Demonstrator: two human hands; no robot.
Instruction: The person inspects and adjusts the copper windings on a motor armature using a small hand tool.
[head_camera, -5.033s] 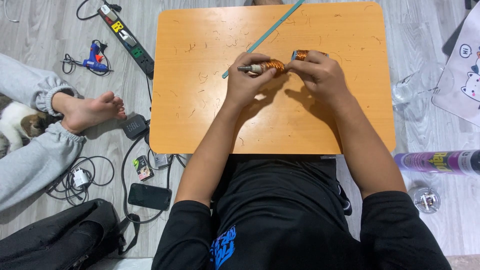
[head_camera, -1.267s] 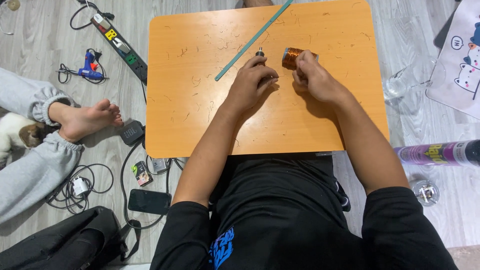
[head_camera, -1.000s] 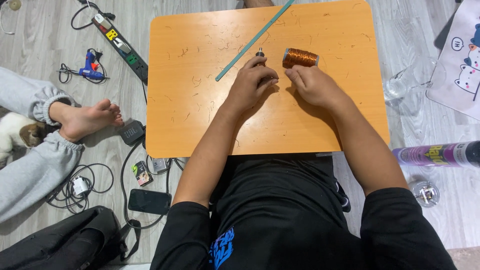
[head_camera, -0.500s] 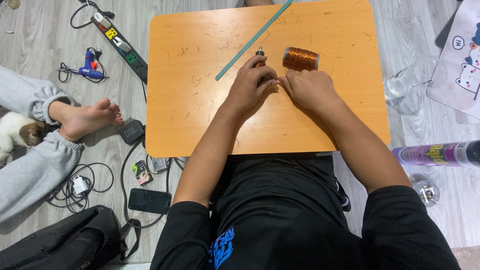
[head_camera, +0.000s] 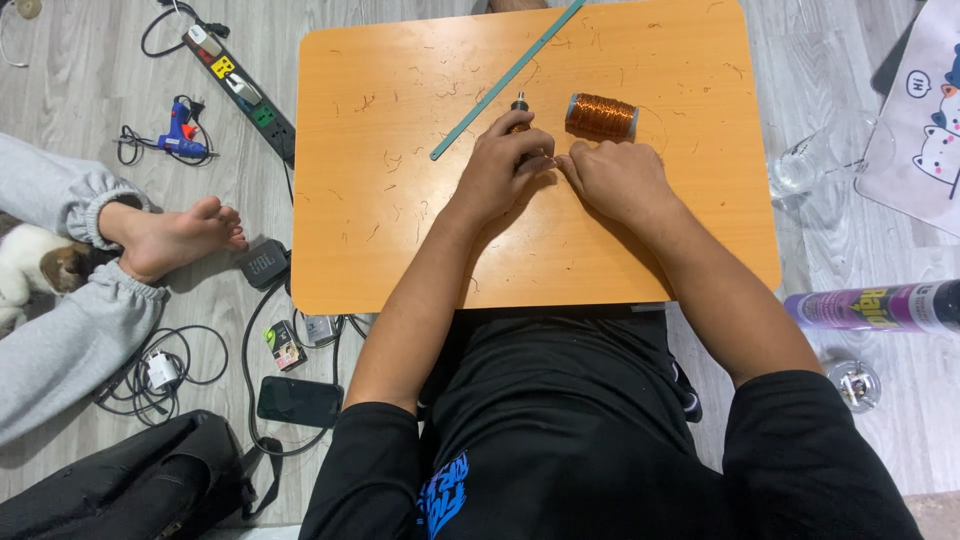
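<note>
Copper wire spool (head_camera: 601, 117) now set down on the bench (head_camera: 400, 250) — right hand (head_camera: 612, 180) released, left hand (head_camera: 508, 165) still grasping a small dark-tipped tool (head_camera: 519, 104).

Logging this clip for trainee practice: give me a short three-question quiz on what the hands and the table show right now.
1. True or false: the right hand grips the spool of copper-coloured wire.
2. What does the left hand hold? A) small dark-tipped rod-like tool B) blue glue gun C) black phone
3. Which long thin thing lies slantwise on the orange wooden table?

Key: 1 false, the spool lies apart from it; 2 A; 3 the flat teal strip.
</note>
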